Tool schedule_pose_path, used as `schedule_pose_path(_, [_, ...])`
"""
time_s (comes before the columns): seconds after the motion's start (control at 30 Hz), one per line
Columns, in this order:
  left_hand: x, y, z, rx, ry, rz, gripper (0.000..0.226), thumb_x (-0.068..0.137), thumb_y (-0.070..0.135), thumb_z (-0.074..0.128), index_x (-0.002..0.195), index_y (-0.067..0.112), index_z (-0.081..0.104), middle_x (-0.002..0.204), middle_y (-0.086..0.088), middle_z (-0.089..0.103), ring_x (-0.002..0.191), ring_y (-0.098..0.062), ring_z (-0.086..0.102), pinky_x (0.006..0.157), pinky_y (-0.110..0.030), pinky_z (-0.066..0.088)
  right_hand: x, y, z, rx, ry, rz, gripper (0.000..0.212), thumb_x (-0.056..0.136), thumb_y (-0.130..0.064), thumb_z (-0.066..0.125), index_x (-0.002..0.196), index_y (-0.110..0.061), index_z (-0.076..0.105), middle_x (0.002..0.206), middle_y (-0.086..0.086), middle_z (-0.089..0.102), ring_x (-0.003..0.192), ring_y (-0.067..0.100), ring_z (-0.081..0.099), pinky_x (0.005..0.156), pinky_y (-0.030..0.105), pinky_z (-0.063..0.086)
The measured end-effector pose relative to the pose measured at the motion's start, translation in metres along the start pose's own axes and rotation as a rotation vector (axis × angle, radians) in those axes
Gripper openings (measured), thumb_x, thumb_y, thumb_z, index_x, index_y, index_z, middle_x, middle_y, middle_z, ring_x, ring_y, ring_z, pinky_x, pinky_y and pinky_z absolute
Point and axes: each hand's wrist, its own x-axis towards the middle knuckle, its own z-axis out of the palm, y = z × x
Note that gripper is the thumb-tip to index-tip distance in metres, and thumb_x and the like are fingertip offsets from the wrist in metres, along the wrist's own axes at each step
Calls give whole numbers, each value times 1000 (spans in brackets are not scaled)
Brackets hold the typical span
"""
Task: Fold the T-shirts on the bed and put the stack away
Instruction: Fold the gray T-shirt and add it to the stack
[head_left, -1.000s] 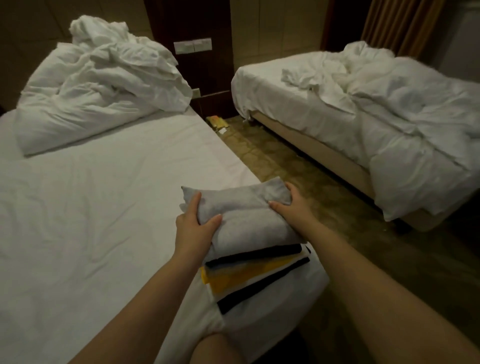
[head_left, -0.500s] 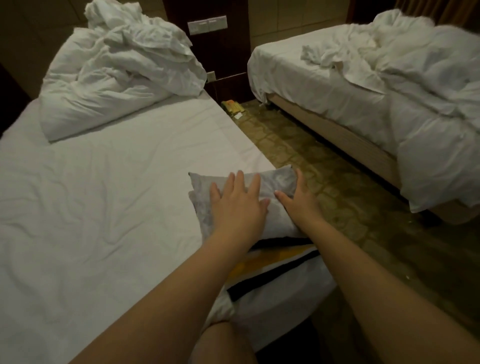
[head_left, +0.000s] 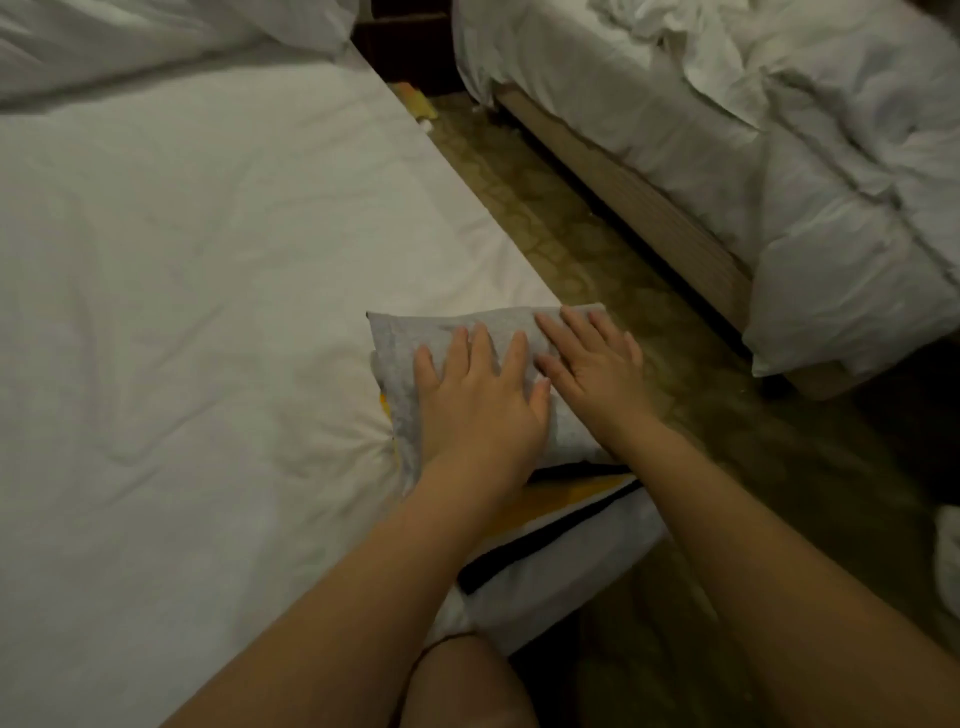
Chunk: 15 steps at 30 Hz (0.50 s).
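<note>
At the 5 o'clock corner of the near bed (head_left: 208, 312), one stack (head_left: 561, 499) of folded shirts reaches the mattress edge. Two hands press its grey top shirt (head_left: 405, 343): left hand (head_left: 478, 410) and right hand (head_left: 592, 374) lie flat, fingers straight and spread, grasping nothing. One second bed (head_left: 779, 156) stands at 2 o'clock; one floor strip (head_left: 571, 249) runs open between both.

The left hand (head_left: 480, 400) and the right hand (head_left: 592, 364) lie flat, fingers straight, side by side on a folded grey T-shirt (head_left: 410, 338); it tops a stack (head_left: 561, 499) with black, yellow and white layers at the corner of the near bed (head_left: 208, 286); a second bed (head_left: 779, 156) with a rumpled duvet stands across the carpet (head_left: 571, 249).
</note>
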Motion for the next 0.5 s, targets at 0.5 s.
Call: schedule_pose_path(0.5, [-5,-4,-19,-85,-225,55,57,92,43,30,146,26,27,156,-8,19,143,-25,16,106,-50,-2,-11,-18,-49,-104,-381,171,77,88,-65,35,150,-30,5,158,-8,7,145,15,6,115,45,13])
